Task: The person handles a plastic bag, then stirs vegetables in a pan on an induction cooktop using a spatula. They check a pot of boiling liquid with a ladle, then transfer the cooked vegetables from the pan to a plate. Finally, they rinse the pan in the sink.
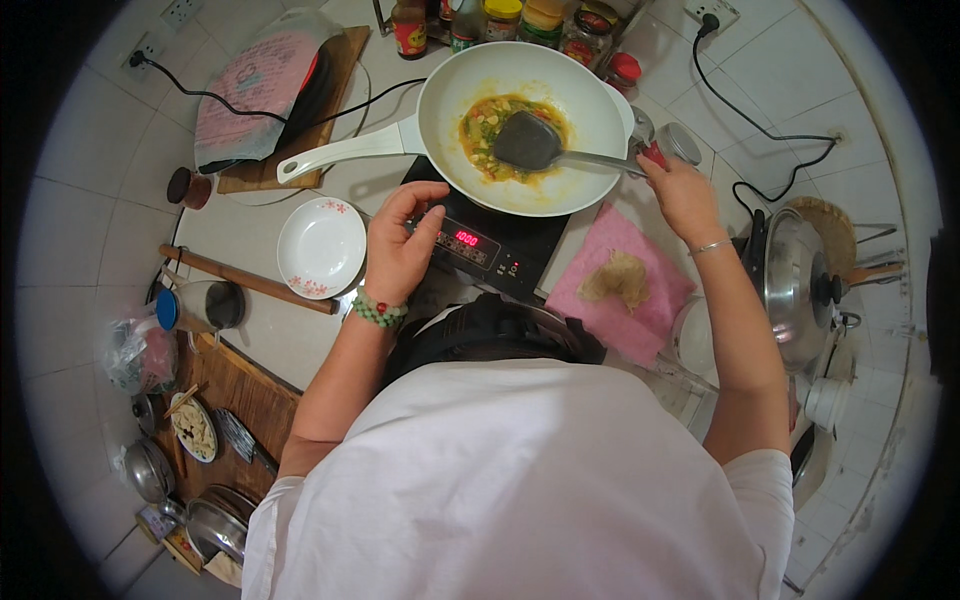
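My right hand (679,196) grips the handle of a dark spatula (527,140). The blade rests in a white frying pan (592,90), on a saucy mix of chopped vegetables (480,120) with yellowish liquid. Under the pan is a black induction cooker (525,259) with a lit red display. My left hand (401,244) hovers by the cooker's left front edge, fingers loosely curled and holding nothing. Just left of that hand lies a white plate (321,247) with pink flower prints. The pan's long white handle (341,152) points left.
A pink cloth (634,289) with a tan scrubber (616,280) lies front right. Beyond it is a lidded steel pot (795,289). Jars and bottles (502,19) line the back. A rolling pin (251,279) and a cleaver (238,435) are at left; power cords (217,97) cross the back left.
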{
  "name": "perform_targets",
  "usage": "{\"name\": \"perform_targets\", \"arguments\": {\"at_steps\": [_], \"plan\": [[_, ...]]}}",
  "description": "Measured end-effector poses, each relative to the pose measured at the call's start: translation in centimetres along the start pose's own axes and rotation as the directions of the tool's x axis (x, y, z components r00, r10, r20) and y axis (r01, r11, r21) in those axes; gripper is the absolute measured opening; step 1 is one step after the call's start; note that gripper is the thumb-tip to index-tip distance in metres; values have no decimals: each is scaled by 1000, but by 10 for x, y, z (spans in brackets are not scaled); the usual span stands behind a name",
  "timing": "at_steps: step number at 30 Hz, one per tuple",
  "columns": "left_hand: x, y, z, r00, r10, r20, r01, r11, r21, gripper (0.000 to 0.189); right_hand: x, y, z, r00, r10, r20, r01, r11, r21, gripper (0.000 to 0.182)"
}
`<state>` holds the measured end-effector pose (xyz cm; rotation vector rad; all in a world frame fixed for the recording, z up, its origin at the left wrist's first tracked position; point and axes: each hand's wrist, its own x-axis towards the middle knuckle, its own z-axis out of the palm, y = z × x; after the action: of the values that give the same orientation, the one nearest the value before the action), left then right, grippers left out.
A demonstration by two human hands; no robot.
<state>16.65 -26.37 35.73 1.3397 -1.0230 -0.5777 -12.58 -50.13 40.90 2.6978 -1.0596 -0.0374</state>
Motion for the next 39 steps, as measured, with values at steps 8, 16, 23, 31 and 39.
{"name": "perform_targets", "arguments": {"at_steps": [8, 16, 23, 31, 39], "plan": [[-1, 2, 2, 1000, 9, 14, -10, 1000, 28, 19, -15, -2, 3, 995, 91, 46, -91, 996, -6, 30], [2, 4, 5, 1000, 3, 20, -4, 1000, 29, 19, -9, -29, -11, 999, 32, -12, -32, 999, 17, 32], [3, 8, -2, 997, 17, 78, -23, 996, 88, 21, 0, -32, -16, 980, -114, -165, 83, 980, -183, 35], [2, 7, 1, 989, 25, 145, -37, 996, 80, 22, 33, -52, -16, 1000, 7, -22, -9, 996, -84, 33], [1, 11, -3, 999, 43, 29, -46, 994, 95, 18, 5, -50, -39, 1000, 11, 19, -10, 998, -62, 32]]}}
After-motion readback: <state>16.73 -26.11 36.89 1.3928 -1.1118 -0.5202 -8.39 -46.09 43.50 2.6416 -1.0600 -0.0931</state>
